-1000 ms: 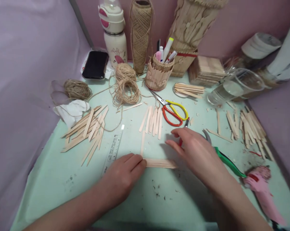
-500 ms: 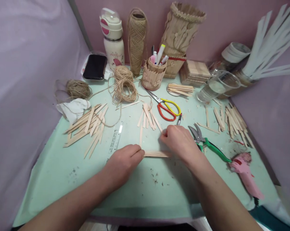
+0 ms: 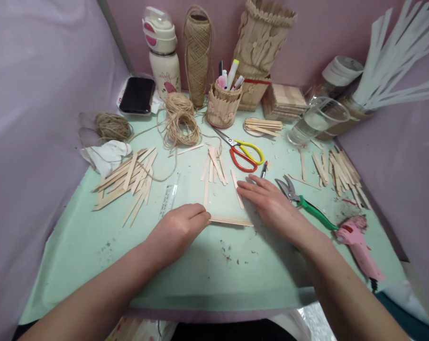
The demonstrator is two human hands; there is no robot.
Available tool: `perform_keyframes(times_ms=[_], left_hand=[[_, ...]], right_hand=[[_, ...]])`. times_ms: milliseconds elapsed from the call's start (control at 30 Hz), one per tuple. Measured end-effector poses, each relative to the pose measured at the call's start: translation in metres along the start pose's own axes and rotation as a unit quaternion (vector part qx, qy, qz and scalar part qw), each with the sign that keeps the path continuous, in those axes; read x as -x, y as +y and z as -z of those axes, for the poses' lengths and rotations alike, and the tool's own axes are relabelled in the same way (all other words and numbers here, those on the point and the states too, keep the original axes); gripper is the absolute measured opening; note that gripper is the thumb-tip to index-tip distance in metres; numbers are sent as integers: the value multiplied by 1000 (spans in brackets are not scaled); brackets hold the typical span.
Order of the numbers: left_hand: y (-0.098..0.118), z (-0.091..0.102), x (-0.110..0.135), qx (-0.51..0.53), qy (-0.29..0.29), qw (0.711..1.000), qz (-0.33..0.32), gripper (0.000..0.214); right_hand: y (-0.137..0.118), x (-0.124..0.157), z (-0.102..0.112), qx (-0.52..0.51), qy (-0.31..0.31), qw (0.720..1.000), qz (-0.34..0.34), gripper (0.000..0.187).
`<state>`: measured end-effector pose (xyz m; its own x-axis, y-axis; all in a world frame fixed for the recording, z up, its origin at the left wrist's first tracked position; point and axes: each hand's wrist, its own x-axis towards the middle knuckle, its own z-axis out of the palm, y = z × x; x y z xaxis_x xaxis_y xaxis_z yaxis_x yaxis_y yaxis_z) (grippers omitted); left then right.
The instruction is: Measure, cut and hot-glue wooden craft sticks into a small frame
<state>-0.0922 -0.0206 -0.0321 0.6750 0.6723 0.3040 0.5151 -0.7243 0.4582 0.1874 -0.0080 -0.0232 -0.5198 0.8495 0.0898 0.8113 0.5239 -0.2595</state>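
While my left hand (image 3: 182, 229) pinches one end of row of sticks (image 3: 232, 221), back of hand up, my right hand (image 3: 266, 199) is flat, fingers long, thumb hidden. Lone stick (image 3: 237, 190) at right fingertips; can't tell if touching. Small gap between right palm and row's other end. Wide green table (image 3: 186, 289) from hands to near edge. Cutters (image 3: 317, 212) close, right of right hand.

Pale wooden strips (image 3: 232, 221), closely aligned
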Motion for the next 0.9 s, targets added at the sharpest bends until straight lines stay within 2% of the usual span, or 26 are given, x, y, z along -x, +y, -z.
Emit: perform_keyframes(times_ms=[133, 333, 533, 633, 767, 900], left_hand=[[-2, 0, 0, -29, 5, 1000, -7, 21], [-2, 4, -1, -20, -13, 1000, 9, 17], [0, 6, -3, -14, -25, 999, 20, 22], [3, 8, -6, 7, -34, 998, 59, 24], [7, 10, -10, 44, -18, 992, 117, 23], [8, 11, -11, 51, -11, 992, 119, 24]], right_hand=[[-1, 12, -11, 7, 9, 1000, 8, 52], [-21, 15, 0, -21, -8, 1000, 18, 46], [-7, 4, -4, -27, -12, 998, 62, 39], [-5, 0, -7, -24, -5, 998, 56, 31], [-11, -3, -6, -33, 19, 998, 57, 25], [-16, -2, -6, -51, 33, 997, 40, 23]])
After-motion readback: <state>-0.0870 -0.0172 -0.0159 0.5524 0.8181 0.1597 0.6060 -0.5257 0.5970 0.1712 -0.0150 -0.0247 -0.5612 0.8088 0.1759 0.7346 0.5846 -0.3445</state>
